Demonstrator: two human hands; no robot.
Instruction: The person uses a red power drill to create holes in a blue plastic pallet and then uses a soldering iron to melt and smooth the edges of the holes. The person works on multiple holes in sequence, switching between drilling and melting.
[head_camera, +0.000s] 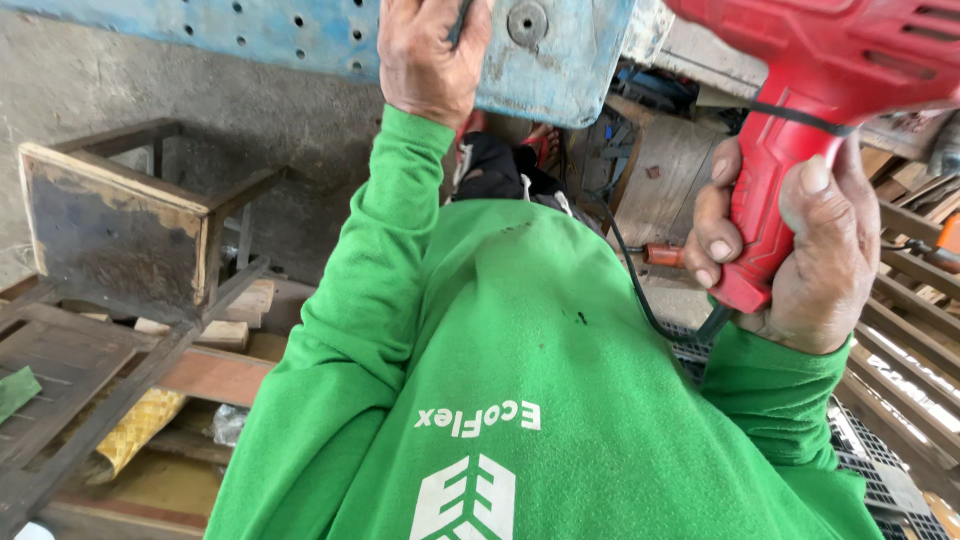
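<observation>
Right hand (800, 240): fingers closed round red power drill (800, 90) grip | left hand (430, 55): fingers pinching thin dark tool against blue perforated metal plate (300, 35) | drill bit out of view, progress indeterminable

Green long-sleeved shirt (520, 340)

White leaf-like emblem (468, 497) low on the shirt's chest; ribbed cuffs, small dark specks above the emblem.
</observation>
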